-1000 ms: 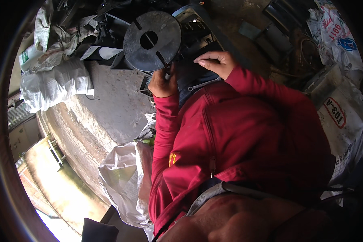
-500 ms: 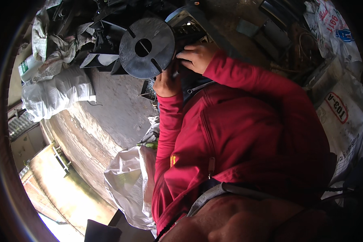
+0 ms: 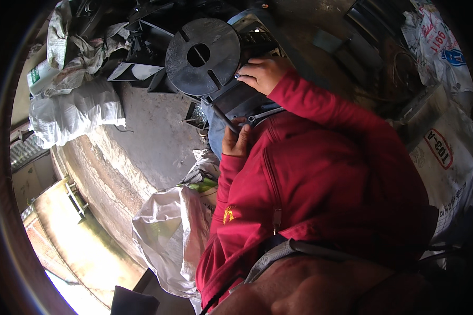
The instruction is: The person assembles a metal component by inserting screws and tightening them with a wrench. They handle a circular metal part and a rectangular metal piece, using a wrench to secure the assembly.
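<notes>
A round grey metal disc with a central hole and slots faces up in front of me, above my lap. My left hand is closed around a dark rod-shaped tool, whose far end points at the disc's lower edge. My right hand is beside the disc's right edge, thumb and fingers pinched on a small shiny metal piece; its kind is too small to tell. Across my lap lies a silver wrench, its ring end close to my left hand.
A small tray of metal fasteners sits on the floor left of my leg. Black metal brackets are piled at the far left. White sacks stand near my left arm, and more printed sacks are on the right.
My left hand has come out from under the disc and back toward me, now showing the rod-shaped tool. My right hand shifted slightly right. The disc appears a little further right.
</notes>
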Demonstrator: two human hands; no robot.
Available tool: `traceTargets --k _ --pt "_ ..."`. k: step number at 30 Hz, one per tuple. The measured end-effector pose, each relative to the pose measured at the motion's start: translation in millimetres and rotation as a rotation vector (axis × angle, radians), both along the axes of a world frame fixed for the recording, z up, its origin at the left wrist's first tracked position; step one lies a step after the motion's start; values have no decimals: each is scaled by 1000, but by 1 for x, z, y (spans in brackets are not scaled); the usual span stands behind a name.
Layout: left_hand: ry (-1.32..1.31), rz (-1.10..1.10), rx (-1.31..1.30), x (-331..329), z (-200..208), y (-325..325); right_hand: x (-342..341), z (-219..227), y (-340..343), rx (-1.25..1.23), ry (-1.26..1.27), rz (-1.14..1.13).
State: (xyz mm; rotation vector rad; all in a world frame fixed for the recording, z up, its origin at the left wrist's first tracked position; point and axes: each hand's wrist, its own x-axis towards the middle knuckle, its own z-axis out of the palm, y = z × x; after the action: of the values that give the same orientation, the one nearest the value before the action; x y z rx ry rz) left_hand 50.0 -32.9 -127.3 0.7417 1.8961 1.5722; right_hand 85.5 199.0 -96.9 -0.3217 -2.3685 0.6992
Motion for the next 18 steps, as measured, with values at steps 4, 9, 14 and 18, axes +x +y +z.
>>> traceTargets --k 4,9,14,18 --pt "433 82 -117 -4 35 1 4 6 -1 29 -27 -46" --pt "845 15 -151 -11 68 34 2 7 2 17 -35 -30" --pt "975 36 -160 -19 55 52 4 9 3 61 -131 -54" --pt "984 83 -117 -18 59 54 2 -1 3 -38 -43 -53"
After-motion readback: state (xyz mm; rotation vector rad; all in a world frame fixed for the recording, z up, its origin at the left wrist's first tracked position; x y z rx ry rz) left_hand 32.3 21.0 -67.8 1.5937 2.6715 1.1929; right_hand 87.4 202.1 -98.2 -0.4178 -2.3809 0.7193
